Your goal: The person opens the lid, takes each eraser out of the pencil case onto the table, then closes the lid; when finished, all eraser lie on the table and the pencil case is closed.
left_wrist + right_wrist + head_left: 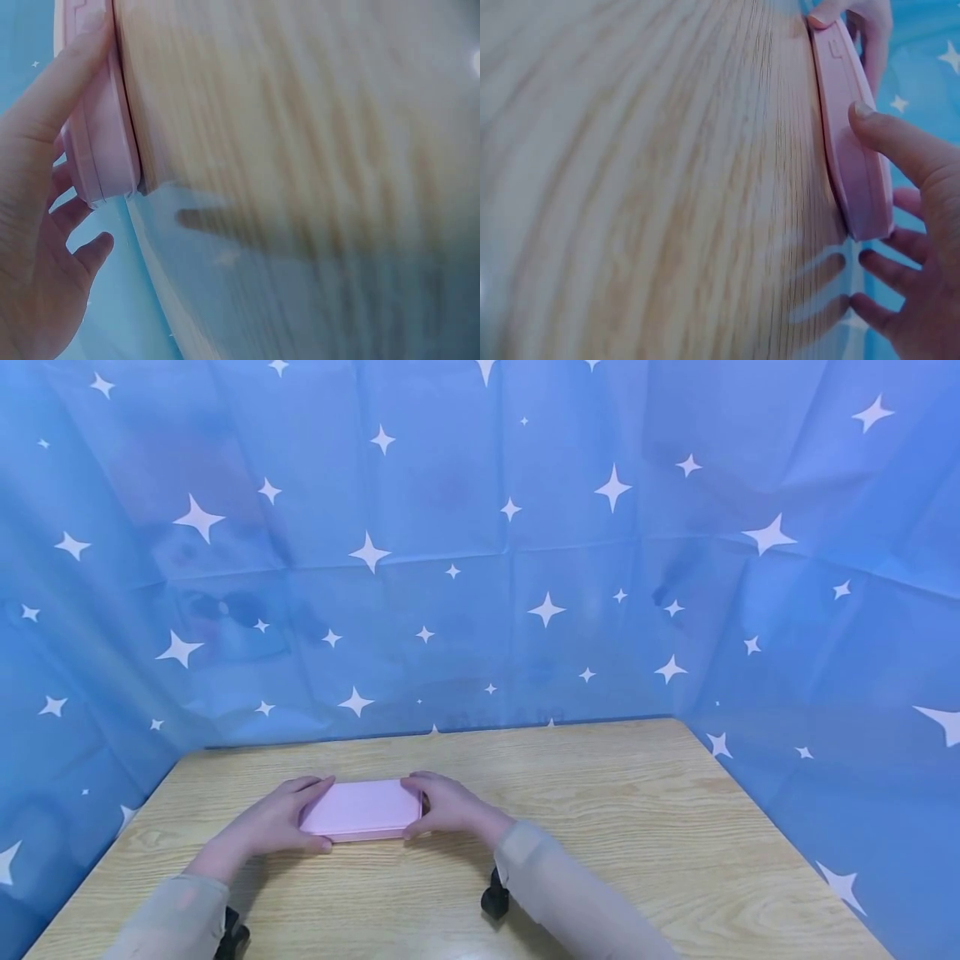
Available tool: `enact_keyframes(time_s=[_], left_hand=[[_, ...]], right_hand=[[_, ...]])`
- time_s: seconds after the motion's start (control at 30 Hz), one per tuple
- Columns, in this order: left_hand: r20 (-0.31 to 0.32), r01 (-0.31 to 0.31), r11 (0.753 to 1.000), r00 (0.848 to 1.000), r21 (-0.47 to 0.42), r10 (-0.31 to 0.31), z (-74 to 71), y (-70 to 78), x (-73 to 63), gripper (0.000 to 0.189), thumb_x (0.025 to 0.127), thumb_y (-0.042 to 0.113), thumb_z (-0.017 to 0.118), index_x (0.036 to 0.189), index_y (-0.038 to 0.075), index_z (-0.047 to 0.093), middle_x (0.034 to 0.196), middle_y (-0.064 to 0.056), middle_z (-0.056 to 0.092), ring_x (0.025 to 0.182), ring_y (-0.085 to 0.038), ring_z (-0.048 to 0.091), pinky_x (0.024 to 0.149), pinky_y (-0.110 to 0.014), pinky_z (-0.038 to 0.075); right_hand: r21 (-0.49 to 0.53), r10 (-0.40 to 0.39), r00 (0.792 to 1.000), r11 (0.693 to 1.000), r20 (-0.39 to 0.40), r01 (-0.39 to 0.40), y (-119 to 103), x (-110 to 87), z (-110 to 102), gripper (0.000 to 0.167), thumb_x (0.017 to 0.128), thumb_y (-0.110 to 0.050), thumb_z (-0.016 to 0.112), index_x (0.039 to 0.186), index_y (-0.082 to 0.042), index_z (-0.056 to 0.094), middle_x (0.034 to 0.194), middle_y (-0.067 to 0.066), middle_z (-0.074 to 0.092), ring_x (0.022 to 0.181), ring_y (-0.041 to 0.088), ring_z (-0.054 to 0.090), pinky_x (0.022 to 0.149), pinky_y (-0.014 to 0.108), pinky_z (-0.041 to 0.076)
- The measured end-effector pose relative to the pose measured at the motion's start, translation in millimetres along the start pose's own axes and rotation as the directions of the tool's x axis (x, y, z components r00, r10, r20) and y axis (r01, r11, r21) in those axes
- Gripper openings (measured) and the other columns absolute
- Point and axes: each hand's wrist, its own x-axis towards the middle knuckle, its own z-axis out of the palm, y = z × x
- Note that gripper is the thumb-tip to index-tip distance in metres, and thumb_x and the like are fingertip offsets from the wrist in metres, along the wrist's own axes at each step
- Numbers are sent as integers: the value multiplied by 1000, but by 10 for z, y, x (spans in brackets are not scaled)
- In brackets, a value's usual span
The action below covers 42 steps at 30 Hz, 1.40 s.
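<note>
Left hand [281, 820] and right hand [452, 807], both half-open, grip opposite ends of a pink case [362, 808] on the table [622, 827].

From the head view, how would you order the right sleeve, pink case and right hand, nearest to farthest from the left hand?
1. Pink case: touching the left hand.
2. Right hand: at the case's right end.
3. Right sleeve: farther right, nearer the viewer.

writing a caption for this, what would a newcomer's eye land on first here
Probably the blue star-patterned cloth, filling the background behind and beside the wooden table. Then the pink case, left of centre in the head view, with a person's left grip at one end and right grip at the other.
</note>
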Motion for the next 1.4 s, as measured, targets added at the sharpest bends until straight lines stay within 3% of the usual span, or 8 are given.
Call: enact_keyframes(time_s=[0.53, 0.67, 0.9, 1.23, 1.4], left_hand=[[12, 0, 1000, 1000, 8, 0, 21, 33, 44, 108, 64, 67, 77, 144, 2, 44, 140, -28, 45, 127, -48, 41, 100, -60, 37], [0, -3, 1000, 1000, 9, 3, 25, 31, 29, 108, 64, 68, 77, 144, 1, 44, 139, -28, 45, 126, -48, 42, 100, -60, 37], [-5, -4, 1000, 1000, 2, 4, 39, 37, 30, 105, 66, 65, 78, 143, 0, 45, 142, -26, 45, 128, -47, 41, 101, -60, 37], [16, 10, 1000, 1000, 18, -10, 15, 96, 54, 95, 67, 47, 83, 142, 1, 47, 144, -22, 45, 130, -45, 41, 102, -60, 35], [14, -28, 998, 1000, 60, 28, 14, 96, 62, 92, 67, 44, 82, 140, 0, 49, 142, -22, 46, 128, -45, 44, 103, -58, 36]], right_hand=[[-66, -15, 1000, 998, 19, 16, 17, -12, -59, 86, 75, -38, 83, 146, -12, 43, 151, 11, 39, 137, 23, 37, 110, 33, 32], [-112, -30, 999, 993, 21, 32, -19, 6, -35, 86, 76, -39, 82, 147, -12, 43, 152, 14, 35, 140, 26, 32, 111, 38, 30], [-181, -21, 1000, 983, -3, 20, -93, 29, 18, 87, 73, -45, 82, 147, -17, 44, 155, 11, 32, 142, 26, 28, 108, 60, 27], [-272, -16, 1000, 962, 12, 19, -97, 63, 20, 83, 75, -42, 80, 147, -20, 44, 153, 8, 36, 140, 24, 31, 107, 59, 29], [-279, -20, 999, 960, 26, 26, -133, 62, 7, 84, 74, -39, 81, 147, -19, 44, 152, 7, 37, 140, 24, 32, 107, 58, 30]])
